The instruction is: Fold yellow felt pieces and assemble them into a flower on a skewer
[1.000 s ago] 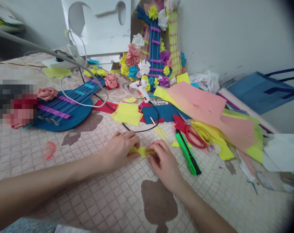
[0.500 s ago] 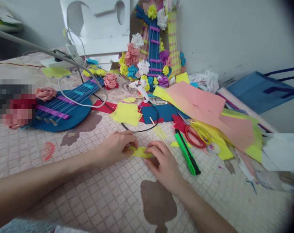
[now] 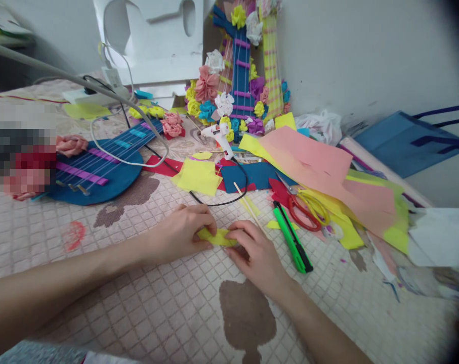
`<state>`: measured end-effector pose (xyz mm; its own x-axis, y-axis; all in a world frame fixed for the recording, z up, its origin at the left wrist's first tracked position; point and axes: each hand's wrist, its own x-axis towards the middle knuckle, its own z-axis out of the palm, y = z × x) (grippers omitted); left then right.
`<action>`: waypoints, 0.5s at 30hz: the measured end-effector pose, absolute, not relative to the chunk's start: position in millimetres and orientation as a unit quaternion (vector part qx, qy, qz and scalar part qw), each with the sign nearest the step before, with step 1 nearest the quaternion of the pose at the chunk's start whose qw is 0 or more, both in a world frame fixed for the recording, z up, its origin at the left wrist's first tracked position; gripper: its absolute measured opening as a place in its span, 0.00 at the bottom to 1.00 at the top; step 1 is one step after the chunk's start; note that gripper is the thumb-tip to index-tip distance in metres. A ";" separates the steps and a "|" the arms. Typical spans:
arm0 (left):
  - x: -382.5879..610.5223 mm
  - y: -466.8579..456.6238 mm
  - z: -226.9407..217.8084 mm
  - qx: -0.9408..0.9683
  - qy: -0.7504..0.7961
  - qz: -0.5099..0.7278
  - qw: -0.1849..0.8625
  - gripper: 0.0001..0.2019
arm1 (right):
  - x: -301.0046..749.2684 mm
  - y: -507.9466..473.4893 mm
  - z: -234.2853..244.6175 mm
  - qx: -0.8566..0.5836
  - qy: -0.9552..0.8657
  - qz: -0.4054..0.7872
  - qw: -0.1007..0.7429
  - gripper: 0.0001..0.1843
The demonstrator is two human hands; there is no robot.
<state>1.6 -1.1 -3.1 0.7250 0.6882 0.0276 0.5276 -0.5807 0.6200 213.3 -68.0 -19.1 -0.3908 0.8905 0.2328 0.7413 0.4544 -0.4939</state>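
Head view: pixelation masks whatever sits left of the blue guitar (image 3: 117,186); fingers cover both ends of the yellow strip (image 3: 217,236), low over the counter (image 3: 157,308), left hand (image 3: 185,227) grip pinched closed on one end, right hand (image 3: 257,255) grip closed on the other

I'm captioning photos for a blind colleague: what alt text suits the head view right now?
A person's left hand and right hand hold a strip of yellow paper between them, over a checked tablecloth. To the right lie a green cutter and scissors; beyond the hands are a white glue gun and, at left, a blue guitar.
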 end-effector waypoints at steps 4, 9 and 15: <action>1.8 -1.7 -5.9 0.884 0.347 0.136 0.283 0.06 | 213.3 -66.3 -19.1 -0.497 -0.821 0.159 0.232 0.09; 1.9 -2.7 -6.5 0.884 0.343 0.140 0.285 0.04 | 213.2 -65.6 -19.6 -0.493 -0.827 0.149 0.226 0.07; 3.3 -3.4 -0.5 0.887 0.354 0.125 0.270 0.06 | 211.9 -64.2 -22.1 -0.490 -0.830 0.129 0.233 0.06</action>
<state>3.3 -3.4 -0.5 0.7184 0.6949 0.0308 0.5597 -0.6038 0.5676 211.9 -64.2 -22.1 -0.4117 0.8732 0.2607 0.7530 0.4871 -0.4424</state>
